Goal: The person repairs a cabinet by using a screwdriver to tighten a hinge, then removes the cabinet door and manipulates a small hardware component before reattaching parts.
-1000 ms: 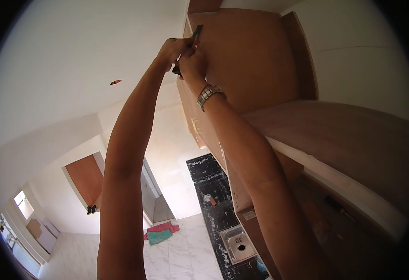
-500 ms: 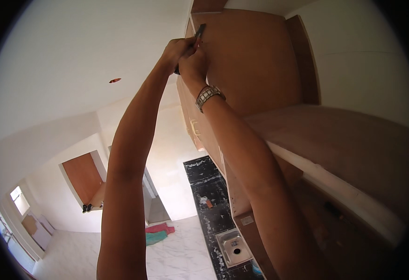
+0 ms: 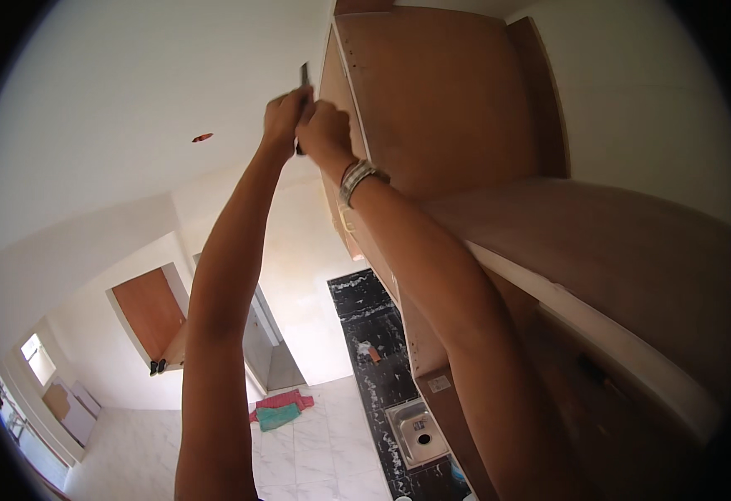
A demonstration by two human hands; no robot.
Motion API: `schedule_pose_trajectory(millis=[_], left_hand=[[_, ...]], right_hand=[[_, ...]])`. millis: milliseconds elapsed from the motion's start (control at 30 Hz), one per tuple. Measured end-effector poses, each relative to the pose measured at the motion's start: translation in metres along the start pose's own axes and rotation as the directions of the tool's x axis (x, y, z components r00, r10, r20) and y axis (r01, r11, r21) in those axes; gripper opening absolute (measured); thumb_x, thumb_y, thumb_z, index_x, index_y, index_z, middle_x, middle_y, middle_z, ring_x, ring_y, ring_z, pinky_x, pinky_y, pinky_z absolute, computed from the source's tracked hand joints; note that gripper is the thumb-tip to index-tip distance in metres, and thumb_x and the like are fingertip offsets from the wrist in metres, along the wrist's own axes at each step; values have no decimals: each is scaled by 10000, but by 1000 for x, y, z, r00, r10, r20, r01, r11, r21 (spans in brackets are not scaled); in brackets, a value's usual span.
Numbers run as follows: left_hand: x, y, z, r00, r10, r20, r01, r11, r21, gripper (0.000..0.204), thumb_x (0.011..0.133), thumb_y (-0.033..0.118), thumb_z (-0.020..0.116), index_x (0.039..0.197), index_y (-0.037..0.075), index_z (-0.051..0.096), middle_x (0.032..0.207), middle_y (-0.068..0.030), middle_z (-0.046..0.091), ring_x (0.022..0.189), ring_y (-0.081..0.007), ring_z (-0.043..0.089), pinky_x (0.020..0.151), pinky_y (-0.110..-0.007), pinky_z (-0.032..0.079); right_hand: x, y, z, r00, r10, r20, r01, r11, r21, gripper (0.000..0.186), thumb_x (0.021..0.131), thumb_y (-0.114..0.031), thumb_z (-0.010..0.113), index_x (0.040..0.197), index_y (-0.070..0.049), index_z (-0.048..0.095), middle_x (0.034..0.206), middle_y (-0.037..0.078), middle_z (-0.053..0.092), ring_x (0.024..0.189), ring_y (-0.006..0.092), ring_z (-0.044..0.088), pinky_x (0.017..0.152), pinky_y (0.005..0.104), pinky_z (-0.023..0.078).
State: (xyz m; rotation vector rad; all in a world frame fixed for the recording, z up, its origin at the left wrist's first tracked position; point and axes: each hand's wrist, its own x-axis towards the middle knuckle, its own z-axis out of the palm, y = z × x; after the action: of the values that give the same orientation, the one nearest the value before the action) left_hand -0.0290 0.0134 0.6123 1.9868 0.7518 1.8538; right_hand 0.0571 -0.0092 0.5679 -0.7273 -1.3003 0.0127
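Both my arms reach up toward the upper cabinet (image 3: 441, 100), which has brown wooden panels. My left hand (image 3: 280, 118) is closed around a narrow hand tool (image 3: 305, 73) whose grey, flat-looking end points up; its exact kind cannot be made out. My right hand (image 3: 327, 130), with a metal watch (image 3: 359, 179) on its wrist, is closed against the left at the tool's handle. A dark bit shows just below the fists. The hands are beside the cabinet's left front edge, and the fingers hide most of the tool.
A brown shelf panel (image 3: 582, 234) juts out at right. Below lie a black marbled counter (image 3: 365, 317) and a steel sink (image 3: 411, 417). Red and green cloths (image 3: 280, 416) rest on the white tiled floor (image 3: 315, 455). The ceiling (image 3: 132, 83) has a small hole (image 3: 203, 138).
Both hands have moved left and slightly down with the tool, from in front of the cabinet's inside panel to beyond its left edge. The tool's tip now stands more upright.
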Motion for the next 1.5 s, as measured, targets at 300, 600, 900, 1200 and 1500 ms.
schedule_pose_trajectory(millis=[300,600,900,1200,1500], left_hand=[[15,49,32,989,109,99,-130,963,236,478,890,456,653,868,-14,733,797,-98,711,712,-176,660,673,-342,518],[16,40,12,993,107,52,-119,908,403,445,861,411,670,856,-27,744,820,-126,729,736,-211,679,707,-372,531],[-156,-48,-49,956,9,-294,-108,940,-322,349,987,383,689,865,63,629,723,17,535,599,-50,466,496,-224,339],[-619,-288,-18,154,-985,-73,445,135,-886,327,1015,424,625,830,168,540,581,57,343,462,-92,343,432,-268,292],[-693,-175,9,291,-934,-207,319,298,-900,292,1062,113,534,1328,-8,513,1234,-232,638,1092,-281,683,909,-384,617]], right_hand=[[23,11,-3,926,-122,-356,242,919,313,439,1050,-327,493,1190,77,590,890,222,712,726,350,741,454,393,590],[20,4,-1,1000,-4,-16,9,939,343,424,1030,-325,529,1141,66,648,806,202,713,540,280,700,421,348,562],[-67,24,12,719,-150,678,-235,866,441,373,967,-142,562,1289,28,484,767,128,667,479,204,619,407,341,465],[-252,25,-151,258,51,965,-154,988,-11,147,1018,-154,493,1070,-19,463,649,100,604,543,170,614,513,344,485],[-324,47,-263,181,381,907,-611,766,-200,487,1063,-170,457,1515,-11,375,998,39,605,629,81,552,514,226,499]])
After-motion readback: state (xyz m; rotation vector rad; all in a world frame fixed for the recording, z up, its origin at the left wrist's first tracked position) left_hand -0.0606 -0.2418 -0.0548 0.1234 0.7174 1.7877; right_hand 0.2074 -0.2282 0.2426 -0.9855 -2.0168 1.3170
